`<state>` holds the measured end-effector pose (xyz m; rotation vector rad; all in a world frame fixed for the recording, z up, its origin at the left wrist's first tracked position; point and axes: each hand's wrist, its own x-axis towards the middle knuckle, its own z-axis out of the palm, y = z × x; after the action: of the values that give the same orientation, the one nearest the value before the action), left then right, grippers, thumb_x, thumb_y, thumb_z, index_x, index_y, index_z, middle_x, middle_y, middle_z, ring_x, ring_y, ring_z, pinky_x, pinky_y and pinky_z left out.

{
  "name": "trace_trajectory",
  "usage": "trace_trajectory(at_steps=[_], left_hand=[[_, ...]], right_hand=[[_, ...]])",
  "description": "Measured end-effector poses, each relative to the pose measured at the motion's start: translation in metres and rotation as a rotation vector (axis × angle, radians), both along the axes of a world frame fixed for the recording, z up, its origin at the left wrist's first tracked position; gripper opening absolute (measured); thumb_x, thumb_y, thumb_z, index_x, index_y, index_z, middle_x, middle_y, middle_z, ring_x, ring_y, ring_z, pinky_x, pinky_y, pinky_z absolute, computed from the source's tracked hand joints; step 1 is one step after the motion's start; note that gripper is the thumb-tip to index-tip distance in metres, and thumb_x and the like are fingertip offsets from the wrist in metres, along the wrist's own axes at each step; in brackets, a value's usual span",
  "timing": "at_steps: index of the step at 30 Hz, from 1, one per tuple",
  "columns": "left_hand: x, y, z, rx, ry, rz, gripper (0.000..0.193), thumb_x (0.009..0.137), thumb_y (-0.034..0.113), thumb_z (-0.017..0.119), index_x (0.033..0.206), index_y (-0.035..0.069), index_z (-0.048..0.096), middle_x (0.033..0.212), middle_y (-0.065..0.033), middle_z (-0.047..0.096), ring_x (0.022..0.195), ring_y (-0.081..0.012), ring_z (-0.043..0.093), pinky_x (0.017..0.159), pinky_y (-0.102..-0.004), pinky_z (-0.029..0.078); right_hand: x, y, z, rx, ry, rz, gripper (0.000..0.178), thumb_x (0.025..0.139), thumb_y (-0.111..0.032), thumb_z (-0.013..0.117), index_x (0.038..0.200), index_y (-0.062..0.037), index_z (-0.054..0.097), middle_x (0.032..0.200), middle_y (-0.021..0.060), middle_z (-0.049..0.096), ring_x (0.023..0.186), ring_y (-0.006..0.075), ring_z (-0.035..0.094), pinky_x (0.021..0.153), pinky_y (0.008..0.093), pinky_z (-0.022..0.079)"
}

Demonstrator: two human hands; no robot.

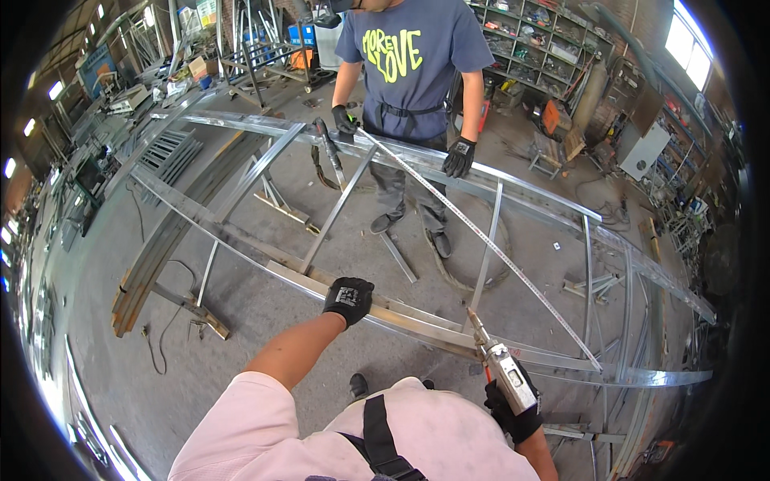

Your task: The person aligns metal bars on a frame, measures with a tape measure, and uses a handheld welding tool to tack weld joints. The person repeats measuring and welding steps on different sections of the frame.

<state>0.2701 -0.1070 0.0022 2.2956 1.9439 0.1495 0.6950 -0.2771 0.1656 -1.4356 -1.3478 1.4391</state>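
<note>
My left hand (350, 301), in a black glove, is closed over the near rail (301, 280) of a large metal frame. In my gloved right hand (513, 410) is a silver handheld welding gun (508, 373), its narrow nozzle angled up beside the near rail where a crossbar (486, 244) comes down. A co-worker in a dark T-shirt stands across the frame. One of that person's gloved hands (345, 120) is at the upper end of a tape measure (481, 232), whose blade runs diagonally over the frame to the near right rail. Their other gloved hand (459, 157) rests at the far rail (521, 188).
A second torch-like tool (329, 152) leans on the far rail, with a coiled hose (473, 276) on the floor beneath. Long steel beams (172, 212) lie under the frame's left part. Shelves (545, 48) of parts, a gas cylinder (589, 92) and stacked metal pieces (168, 164) stand around.
</note>
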Motion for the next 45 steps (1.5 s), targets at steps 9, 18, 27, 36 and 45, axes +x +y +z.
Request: trace_trajectory(at_steps=[9, 18, 27, 36, 45], left_hand=[[-0.002, -0.001, -0.004, 0.050, -0.023, -0.015, 0.024, 0.093, 0.025, 0.058, 0.103, 0.014, 0.078, 0.104, -0.0092, 0.078, 0.101, -0.0294, 0.074, 0.091, -0.0474, 0.056], [0.000, -0.002, 0.001, 0.004, -0.011, 0.006, 0.025, 0.094, 0.025, 0.058, 0.104, 0.014, 0.078, 0.108, -0.0093, 0.079, 0.104, -0.0289, 0.074, 0.095, -0.0471, 0.055], [-0.001, 0.004, -0.004, 0.068, 0.004, -0.036, 0.023, 0.092, 0.023, 0.058, 0.095, 0.012, 0.078, 0.097, -0.0128, 0.078, 0.094, -0.0337, 0.075, 0.085, -0.0490, 0.058], [0.000, 0.010, -0.009, 0.060, 0.078, -0.055, 0.023, 0.091, 0.024, 0.057, 0.088, 0.011, 0.076, 0.095, -0.0172, 0.076, 0.090, -0.0389, 0.073, 0.082, -0.0505, 0.057], [0.000, 0.002, -0.006, 0.132, -0.131, 0.006, 0.029, 0.096, 0.027, 0.056, 0.097, 0.009, 0.078, 0.102, -0.0152, 0.077, 0.098, -0.0359, 0.072, 0.090, -0.0486, 0.056]], right_hand=[[-0.005, 0.005, -0.004, -0.044, 0.091, 0.009, 0.047, 0.098, 0.001, 0.066, 0.143, -0.0010, 0.052, 0.088, 0.0054, 0.064, 0.073, 0.0125, 0.060, 0.066, 0.0292, 0.054], [-0.002, 0.004, -0.009, -0.072, 0.147, -0.010, 0.055, 0.094, 0.003, 0.069, 0.146, 0.0008, 0.051, 0.089, 0.0040, 0.065, 0.073, 0.0128, 0.061, 0.065, 0.0295, 0.054], [0.005, 0.005, -0.011, 0.044, -0.114, 0.130, 0.060, 0.094, -0.009, 0.075, 0.149, -0.0042, 0.053, 0.107, 0.0113, 0.066, 0.085, 0.0203, 0.066, 0.070, 0.0341, 0.055], [0.007, 0.005, -0.025, 0.549, -0.554, 0.287, 0.049, 0.098, -0.025, 0.073, 0.141, -0.0055, 0.062, 0.143, 0.0243, 0.062, 0.125, 0.0438, 0.065, 0.105, 0.0466, 0.056], [0.047, -0.012, -0.019, 0.453, -0.203, -0.050, 0.058, 0.095, -0.015, 0.079, 0.148, -0.0063, 0.057, 0.136, 0.0176, 0.067, 0.118, 0.0315, 0.070, 0.102, 0.0398, 0.058]])
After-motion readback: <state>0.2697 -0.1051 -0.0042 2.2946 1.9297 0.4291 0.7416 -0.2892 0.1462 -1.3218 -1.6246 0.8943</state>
